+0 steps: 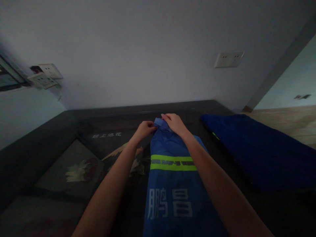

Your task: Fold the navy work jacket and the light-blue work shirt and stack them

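A blue work jacket (170,184) with a yellow-green reflective band and white lettering lies long and narrow in front of me, its collar end pointing at the wall. My left hand (146,128) pinches the left edge of the collar between thumb and fingers. On the collar's right side, my right hand (172,122) is closed on the cloth, its fingertips near the top edge. Part of the jacket's right side is hidden beneath my right forearm.
Under the jacket is a dark surface (98,113) with printed flowers and characters. A darker blue folded garment (261,148) lies at the right. Wall sockets (229,60) are on the wall behind, and more sockets (44,80) sit at the left.
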The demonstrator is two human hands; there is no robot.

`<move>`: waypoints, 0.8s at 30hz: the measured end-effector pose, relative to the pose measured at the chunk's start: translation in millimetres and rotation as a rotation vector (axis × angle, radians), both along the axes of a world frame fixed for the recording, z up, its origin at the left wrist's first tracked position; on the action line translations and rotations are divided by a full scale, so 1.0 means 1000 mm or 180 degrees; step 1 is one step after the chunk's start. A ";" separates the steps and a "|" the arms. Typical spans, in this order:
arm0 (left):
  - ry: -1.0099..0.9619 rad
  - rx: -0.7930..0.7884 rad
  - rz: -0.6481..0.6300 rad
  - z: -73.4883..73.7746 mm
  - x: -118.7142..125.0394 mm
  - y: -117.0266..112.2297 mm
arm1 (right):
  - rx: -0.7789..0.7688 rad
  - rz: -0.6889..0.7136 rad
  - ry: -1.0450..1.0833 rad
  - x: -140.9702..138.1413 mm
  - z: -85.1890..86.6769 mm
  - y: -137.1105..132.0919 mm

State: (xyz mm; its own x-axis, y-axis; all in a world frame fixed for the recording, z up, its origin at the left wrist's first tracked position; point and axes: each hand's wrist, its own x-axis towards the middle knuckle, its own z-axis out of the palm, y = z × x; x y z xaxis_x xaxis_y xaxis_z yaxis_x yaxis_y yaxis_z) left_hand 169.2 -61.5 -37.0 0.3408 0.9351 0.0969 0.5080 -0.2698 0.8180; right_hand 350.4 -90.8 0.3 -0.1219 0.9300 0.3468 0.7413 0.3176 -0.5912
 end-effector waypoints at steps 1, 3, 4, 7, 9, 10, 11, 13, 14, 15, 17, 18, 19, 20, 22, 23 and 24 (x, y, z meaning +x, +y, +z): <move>-0.0006 0.0097 -0.0012 0.003 0.002 -0.002 | 0.0031 -0.0156 0.0010 0.000 0.002 -0.001; 0.0070 0.0369 0.0015 0.011 0.009 -0.009 | 0.0023 -0.0422 -0.0008 0.000 0.008 -0.004; 0.0129 0.0512 0.0050 0.014 0.013 -0.013 | -0.0021 -0.0531 -0.0067 0.001 0.012 -0.006; 0.0364 0.0892 0.0172 0.021 0.026 -0.027 | -0.0230 -0.0662 -0.0340 0.004 0.020 -0.010; 0.0564 0.1071 0.0263 0.023 0.032 -0.034 | -0.0361 -0.0609 -0.0483 0.008 0.022 -0.012; 0.0677 0.1126 0.0313 0.025 0.034 -0.037 | -0.0408 -0.0543 -0.0532 0.010 0.023 -0.011; 0.0788 0.1155 0.0369 0.025 0.035 -0.040 | -0.0445 -0.0460 -0.0568 0.012 0.024 -0.011; 0.0984 0.1173 0.0495 0.026 0.036 -0.043 | -0.0520 -0.0255 -0.0612 0.014 0.025 -0.010; 0.1067 0.1184 0.0553 0.027 0.036 -0.044 | -0.0571 -0.0141 -0.0617 0.014 0.026 -0.010; 0.1135 0.1199 0.0604 0.027 0.036 -0.045 | -0.0626 -0.0033 -0.0602 0.014 0.027 -0.011; 0.1228 0.1229 0.0662 0.026 0.037 -0.047 | -0.0717 0.0133 -0.0542 0.012 0.029 -0.012; 0.1244 0.1241 0.0680 0.026 0.037 -0.047 | -0.0746 0.0195 -0.0508 0.011 0.030 -0.013; 0.1229 0.1245 0.0694 0.025 0.037 -0.047 | -0.0763 0.0243 -0.0475 0.010 0.031 -0.014; 0.1178 0.1246 0.0701 0.025 0.037 -0.047 | -0.0769 0.0274 -0.0444 0.010 0.032 -0.015; 0.0996 0.1247 0.0673 0.024 0.037 -0.045 | -0.0749 0.0287 -0.0377 0.011 0.032 -0.015; 0.0905 0.1233 0.0617 0.025 0.036 -0.044 | -0.0724 0.0270 -0.0329 0.012 0.031 -0.015; 0.0835 0.1198 0.0521 0.025 0.034 -0.042 | -0.0694 0.0237 -0.0270 0.014 0.030 -0.014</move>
State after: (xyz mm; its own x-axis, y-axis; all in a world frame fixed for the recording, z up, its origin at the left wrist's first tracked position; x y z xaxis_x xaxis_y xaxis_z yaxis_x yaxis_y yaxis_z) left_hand 203.5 -103.9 -12.1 0.2504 0.8950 0.3691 0.7445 -0.4217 0.5176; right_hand 364.1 -104.3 30.2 -0.2131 0.9690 0.1246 0.7705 0.2451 -0.5884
